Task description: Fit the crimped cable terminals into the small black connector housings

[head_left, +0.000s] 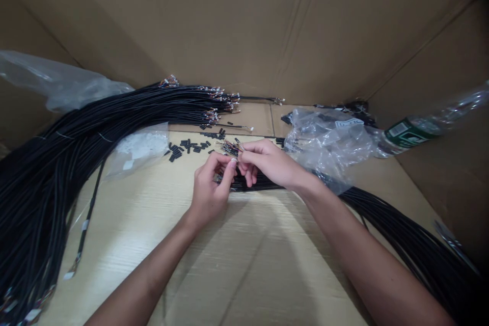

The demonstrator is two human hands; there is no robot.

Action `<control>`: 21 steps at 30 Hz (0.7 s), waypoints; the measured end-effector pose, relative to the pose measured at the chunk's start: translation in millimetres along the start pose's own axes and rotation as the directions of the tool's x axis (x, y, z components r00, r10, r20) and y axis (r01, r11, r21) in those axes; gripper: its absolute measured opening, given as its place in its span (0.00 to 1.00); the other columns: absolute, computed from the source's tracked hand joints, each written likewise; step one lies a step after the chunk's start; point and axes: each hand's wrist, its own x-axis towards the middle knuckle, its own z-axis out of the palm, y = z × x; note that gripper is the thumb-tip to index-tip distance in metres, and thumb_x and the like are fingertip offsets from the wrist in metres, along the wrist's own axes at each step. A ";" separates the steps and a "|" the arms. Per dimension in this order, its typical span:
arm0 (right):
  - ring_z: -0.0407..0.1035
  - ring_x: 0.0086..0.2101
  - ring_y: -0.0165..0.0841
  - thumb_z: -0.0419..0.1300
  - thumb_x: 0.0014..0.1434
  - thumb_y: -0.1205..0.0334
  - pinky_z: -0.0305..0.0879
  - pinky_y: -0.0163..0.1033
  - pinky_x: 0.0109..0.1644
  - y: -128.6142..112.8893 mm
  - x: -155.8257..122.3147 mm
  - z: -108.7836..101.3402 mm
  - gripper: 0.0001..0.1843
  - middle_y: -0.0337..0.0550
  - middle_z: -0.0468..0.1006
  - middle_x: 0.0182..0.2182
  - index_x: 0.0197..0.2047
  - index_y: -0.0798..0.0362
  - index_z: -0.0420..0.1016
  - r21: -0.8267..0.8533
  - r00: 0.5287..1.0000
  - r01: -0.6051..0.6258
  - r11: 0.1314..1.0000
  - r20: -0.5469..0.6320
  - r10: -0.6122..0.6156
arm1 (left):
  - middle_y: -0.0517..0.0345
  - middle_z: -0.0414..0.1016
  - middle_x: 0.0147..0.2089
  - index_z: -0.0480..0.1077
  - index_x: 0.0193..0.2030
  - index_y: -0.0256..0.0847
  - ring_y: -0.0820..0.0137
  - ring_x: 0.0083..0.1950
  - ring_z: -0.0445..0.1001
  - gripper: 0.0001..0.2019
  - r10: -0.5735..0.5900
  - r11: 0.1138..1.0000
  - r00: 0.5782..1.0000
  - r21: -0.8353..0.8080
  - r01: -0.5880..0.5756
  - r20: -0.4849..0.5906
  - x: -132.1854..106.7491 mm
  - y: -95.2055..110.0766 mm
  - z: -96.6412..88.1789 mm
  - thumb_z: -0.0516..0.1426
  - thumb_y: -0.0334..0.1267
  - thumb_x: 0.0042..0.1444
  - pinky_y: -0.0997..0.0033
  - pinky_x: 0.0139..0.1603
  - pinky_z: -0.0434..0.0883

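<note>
Over the middle of the table, my left hand [212,183] and my right hand [269,163] meet fingertip to fingertip. Both are closed in a pinch; what sits between the fingers is too small and hidden to name. Just behind and beneath them lies a bundle of black cables [263,182] with thin bare-looking wire ends [228,147] pointing left. Short black tubes [187,146] are scattered on the table to the left of the wire ends. My fingers cover part of the bundle.
A large bundle of black cables [87,117] with white connectors fills the left. Clear plastic bags [328,137] and a green-labelled bottle [410,135] lie at the right, with more black cables [397,229]. Scissors-like metal [453,242] rest near the right edge. Cardboard walls [229,20] enclose the table.
</note>
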 end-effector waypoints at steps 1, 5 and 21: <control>0.74 0.21 0.27 0.56 0.62 0.64 0.66 0.30 0.24 0.0 0.3 -0.2 0.11 0.38 0.75 0.23 0.28 0.55 0.70 0.019 1.000 -0.005 1.000 0.011 0.005 | 0.58 0.78 0.37 0.72 0.46 0.40 0.73 0.35 0.77 0.04 0.001 1.000 1.000 -0.012 -0.001 0.002 0.1 0.3 0.1 0.59 0.38 0.72 0.72 0.38 0.74; 0.73 0.20 0.26 0.57 0.62 0.63 0.66 0.30 0.24 0.1 1.3 -0.1 0.11 0.38 0.75 0.23 0.27 0.56 0.71 0.064 1.000 -0.017 0.998 0.023 0.015 | 0.59 0.78 0.37 0.72 0.46 0.41 0.74 0.34 0.76 0.03 0.007 0.999 1.000 -0.045 -0.007 0.010 -0.3 1.2 -0.4 0.59 0.36 0.72 0.73 0.38 0.73; 0.73 0.20 0.26 0.55 0.64 0.64 0.65 0.30 0.25 8.9 5.1 -1.8 0.12 0.37 0.75 0.23 0.29 0.56 0.71 0.063 0.998 0.002 0.998 0.059 -0.006 | 0.59 0.77 0.36 0.71 0.46 0.42 0.74 0.31 0.75 0.03 -0.036 0.996 0.999 -0.079 0.038 0.021 -0.9 -2.6 -1.2 0.59 0.38 0.72 0.73 0.32 0.72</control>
